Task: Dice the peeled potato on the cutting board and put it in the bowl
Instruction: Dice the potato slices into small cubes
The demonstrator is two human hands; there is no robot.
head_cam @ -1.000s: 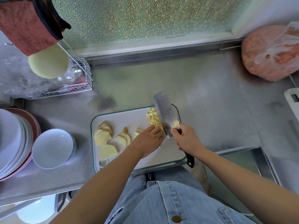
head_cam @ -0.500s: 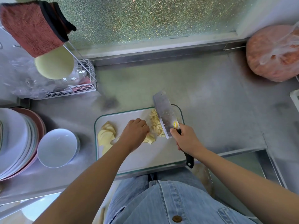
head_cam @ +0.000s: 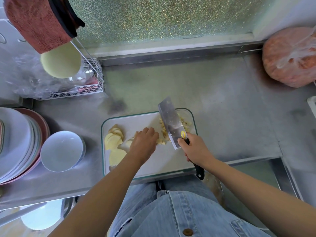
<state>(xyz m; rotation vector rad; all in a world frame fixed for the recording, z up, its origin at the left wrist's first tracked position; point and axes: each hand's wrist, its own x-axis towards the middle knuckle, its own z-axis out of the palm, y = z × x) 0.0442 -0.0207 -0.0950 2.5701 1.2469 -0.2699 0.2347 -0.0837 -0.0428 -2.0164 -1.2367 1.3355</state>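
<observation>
A white cutting board with a green rim lies on the steel counter. Pale potato slices are fanned out at its left end. A heap of diced potato sits at the far right corner, partly behind the cleaver. My right hand grips the cleaver's black handle, blade lifted and tilted. My left hand rests palm down mid-board, fingers curled over a few potato pieces. An empty white bowl stands left of the board.
A stack of plates sits at the far left beside the bowl. A wire rack with plastic wrap stands at the back left under a hanging red cloth. A bagged orange mass lies at the back right.
My left hand has slid left from beside the diced heap toward the middle of the board, onto fresh pieces. The cleaver stays lifted at the right end.
</observation>
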